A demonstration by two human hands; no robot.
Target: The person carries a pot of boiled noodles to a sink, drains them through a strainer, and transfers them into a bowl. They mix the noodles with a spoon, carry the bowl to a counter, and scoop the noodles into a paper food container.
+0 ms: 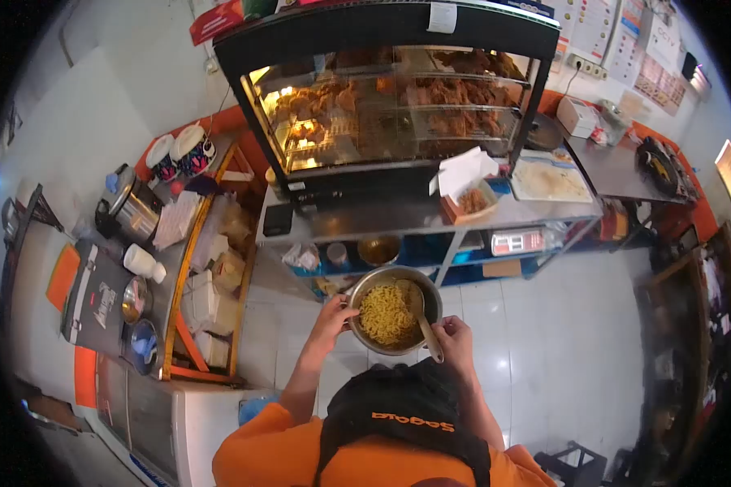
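Noodles (386, 316), yellow and curled, lie in the round metal pot (433, 302) that we hold out over the tiled floor (491, 341), just in front of the steel worktop (357, 219). Our left hand (329, 322) is clamped on the pot's left side, the thumb up by the rim. Our right hand (453, 334) is closed at the pot's right side, right beside the handle of a spoon (428, 333); we cannot tell whether its fingers touch that handle too. The spoon leans in the pot, its head among the noodles and its handle slanting out across the rim towards us. Ahead of us, a black-framed display cabinet (341, 31) stands on the worktop, with browned pieces of food on its lit shelves. An open cardboard box (455, 214) sits in front of the cabinet with some browned food inside, and a white board (548, 187) lies to its right. On the shelf below the worktop we see a metal bowl (379, 250), just beyond the pot. We wear a black apron (390, 398) over orange sleeves (264, 430).
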